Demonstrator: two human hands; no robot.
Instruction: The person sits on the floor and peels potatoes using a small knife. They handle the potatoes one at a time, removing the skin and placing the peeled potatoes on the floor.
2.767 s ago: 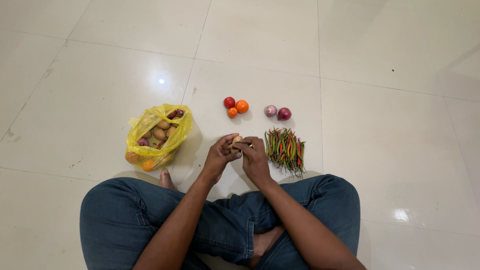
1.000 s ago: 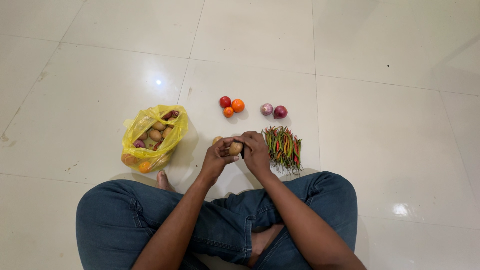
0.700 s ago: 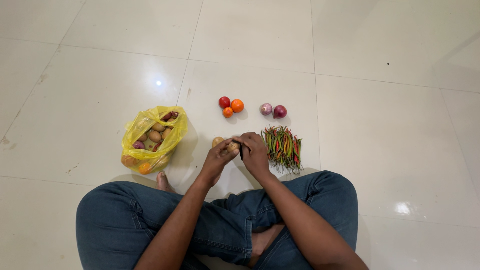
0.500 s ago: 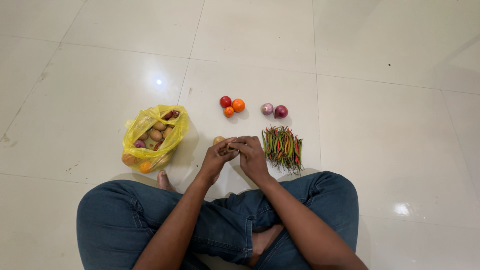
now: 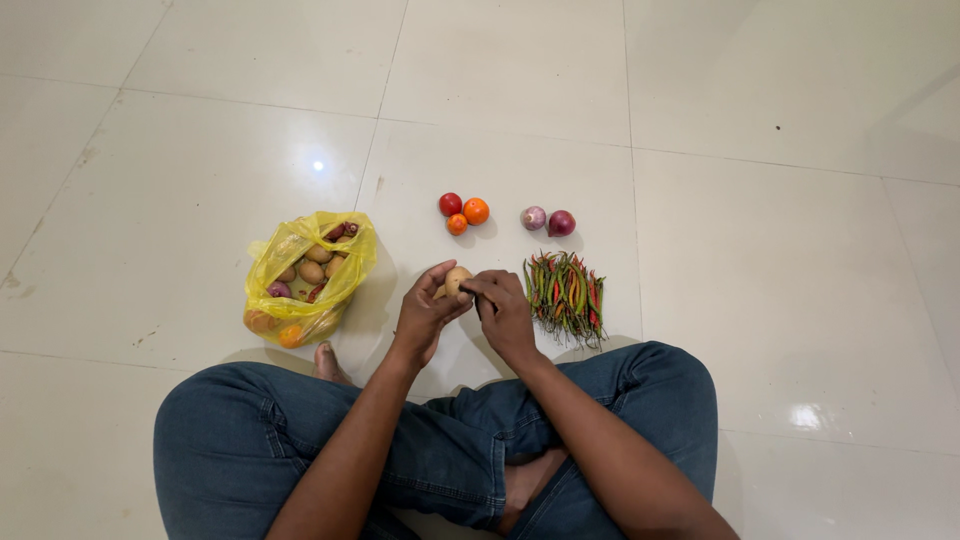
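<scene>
Left hand (image 5: 422,312) and right hand (image 5: 503,312) meet, fingers curled.

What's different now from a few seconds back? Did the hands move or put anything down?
The left hand has shifted a little leftward and now holds a potato at its fingertips. The right hand stays close, its fingers at the potato's side. Whether the second potato seen on the floor a second ago is still there cannot be told. The yellow bag, tomatoes, onions and chillies have not moved.

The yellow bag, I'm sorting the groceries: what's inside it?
The yellow bag shows several potatoes, something purple, red pieces near its mouth, and orange fruit through the plastic. Anything deeper is covered.
</scene>
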